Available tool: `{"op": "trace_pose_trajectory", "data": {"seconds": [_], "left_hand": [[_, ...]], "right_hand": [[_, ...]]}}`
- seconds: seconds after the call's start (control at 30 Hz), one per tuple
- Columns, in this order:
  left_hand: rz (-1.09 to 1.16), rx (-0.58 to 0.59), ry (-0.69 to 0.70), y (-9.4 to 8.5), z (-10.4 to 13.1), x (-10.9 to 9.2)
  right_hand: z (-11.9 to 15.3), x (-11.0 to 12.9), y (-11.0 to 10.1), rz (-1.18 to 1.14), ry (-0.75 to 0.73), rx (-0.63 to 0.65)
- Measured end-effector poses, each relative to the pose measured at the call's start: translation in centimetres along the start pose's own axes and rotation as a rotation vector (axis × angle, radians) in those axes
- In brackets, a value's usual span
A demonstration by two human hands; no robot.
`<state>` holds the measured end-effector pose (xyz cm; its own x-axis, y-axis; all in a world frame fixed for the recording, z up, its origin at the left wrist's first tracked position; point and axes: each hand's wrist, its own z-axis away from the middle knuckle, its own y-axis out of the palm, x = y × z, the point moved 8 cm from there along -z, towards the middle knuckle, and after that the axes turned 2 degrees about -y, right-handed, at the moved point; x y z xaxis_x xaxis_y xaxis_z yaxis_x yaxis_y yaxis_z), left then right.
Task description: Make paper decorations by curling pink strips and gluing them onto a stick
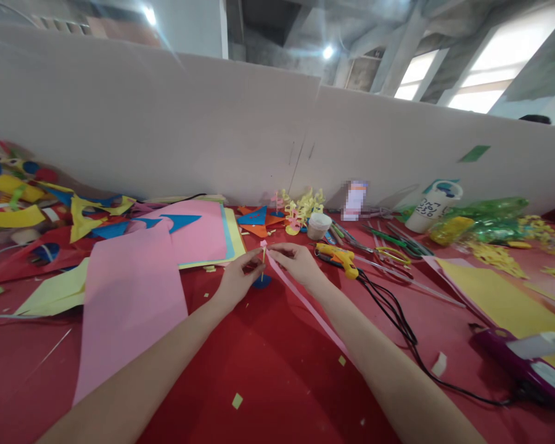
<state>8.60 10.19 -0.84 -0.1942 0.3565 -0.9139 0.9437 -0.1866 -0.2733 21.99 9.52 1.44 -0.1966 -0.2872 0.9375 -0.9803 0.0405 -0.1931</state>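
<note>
Between the fingers of my left hand point(241, 277) is a thin yellow stick point(263, 265), held upright over a small blue round base point(261, 282). A little pink piece point(263, 245) sits at the top of the stick. My right hand point(298, 264) pinches a long pink strip point(305, 296) close to that top; the strip trails down and to the right beneath my right forearm. Both hands are closed and nearly meet at the stick. Just behind them stand small yellow and pink paper figures point(300, 213) and a white cup point(319, 226).
Pink sheets point(134, 308) lie to the left. A yellow glue gun point(337, 258) with a black cord, scissors point(393, 254) and a purple glue gun point(527, 364) are to the right. Cut scraps dot the red table point(259, 382). A white partition point(166, 123) rises behind.
</note>
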Motion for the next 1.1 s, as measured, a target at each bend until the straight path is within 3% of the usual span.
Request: {"op": "trace_pose_trajectory", "data": {"seconds": [0.5, 1.1], "left_hand": [[-0.068, 0.011, 0.047, 0.2, 0.1, -0.5], [-0.082, 0.0, 0.111, 0.1, 0.6, -1.6]], "right_hand": [[0.5, 0.6, 0.1, 0.061, -0.088, -0.099], [0.5, -0.8, 0.0, -0.145, -0.001, -0.147]]}}
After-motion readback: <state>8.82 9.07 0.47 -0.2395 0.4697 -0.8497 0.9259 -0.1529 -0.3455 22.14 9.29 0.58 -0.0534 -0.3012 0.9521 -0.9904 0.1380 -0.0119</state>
